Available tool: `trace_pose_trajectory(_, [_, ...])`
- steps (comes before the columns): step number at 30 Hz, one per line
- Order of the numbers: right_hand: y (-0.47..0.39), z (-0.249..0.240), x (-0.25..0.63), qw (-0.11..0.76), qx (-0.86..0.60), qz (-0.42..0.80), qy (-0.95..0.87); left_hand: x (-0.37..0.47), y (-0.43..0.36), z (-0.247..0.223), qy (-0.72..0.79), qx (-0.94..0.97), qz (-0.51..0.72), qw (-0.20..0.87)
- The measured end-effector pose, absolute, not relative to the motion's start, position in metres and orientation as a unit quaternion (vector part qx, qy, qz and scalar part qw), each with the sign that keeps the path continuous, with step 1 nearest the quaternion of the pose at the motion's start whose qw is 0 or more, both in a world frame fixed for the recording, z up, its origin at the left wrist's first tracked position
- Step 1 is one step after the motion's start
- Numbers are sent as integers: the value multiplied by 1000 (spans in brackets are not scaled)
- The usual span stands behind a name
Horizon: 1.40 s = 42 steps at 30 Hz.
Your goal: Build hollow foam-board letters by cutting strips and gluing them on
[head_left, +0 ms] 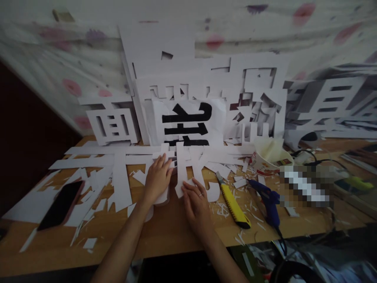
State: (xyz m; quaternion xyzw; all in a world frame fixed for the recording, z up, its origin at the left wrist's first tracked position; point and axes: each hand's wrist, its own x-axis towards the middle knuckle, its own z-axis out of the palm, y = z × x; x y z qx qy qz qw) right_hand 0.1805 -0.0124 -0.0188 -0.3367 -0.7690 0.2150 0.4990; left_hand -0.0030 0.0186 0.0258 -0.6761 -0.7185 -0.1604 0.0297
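Note:
My left hand [157, 179] is closed on a thick white cut-out letter piece [162, 199], its fingers bent over the top; the palm hides much of the piece. Beside it, my right hand [196, 198], with a ring on one finger, grips the lower edge of a flat white cut-out character [181, 167]. The undersides of both pieces are hidden. Just behind them a paper sheet with a bold black printed character [187, 118] leans upright. A yellow utility knife [234, 204] with its blade out lies right of my right hand, and a blue hot glue gun [268, 200] beyond it.
A dark phone [61, 205] lies at left among white board strips and scraps. Finished raised characters [112, 124] and cut boards [159, 65] stand along the back. A paper tub [269, 157] sits at right, near cables. The wooden table's front edge [118, 253] is close.

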Motion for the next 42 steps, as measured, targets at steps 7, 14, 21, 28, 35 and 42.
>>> trace_pose_trajectory(7, [-12,-20,181,492,-337,208,-775,-4,23,24,-720,-669,-182,4])
trace_pose_trajectory(14, [-11,-23,180,498,-335,208,-772,-4,23,23,-715,-671,-196,11])
trace_pose_trajectory(21, [-10,-24,180,509,-328,198,-771,-12,27,41,-704,-694,-151,-13])
trace_pose_trajectory(28, [-9,-27,181,498,-331,202,-776,-33,42,74,-692,-712,-90,-77])
trace_pose_trajectory(35, [-9,-26,181,498,-333,203,-775,-36,42,79,-701,-702,-77,-99])
trace_pose_trajectory(42, [-9,-25,180,500,-336,195,-774,-26,39,78,-715,-689,-85,-77])
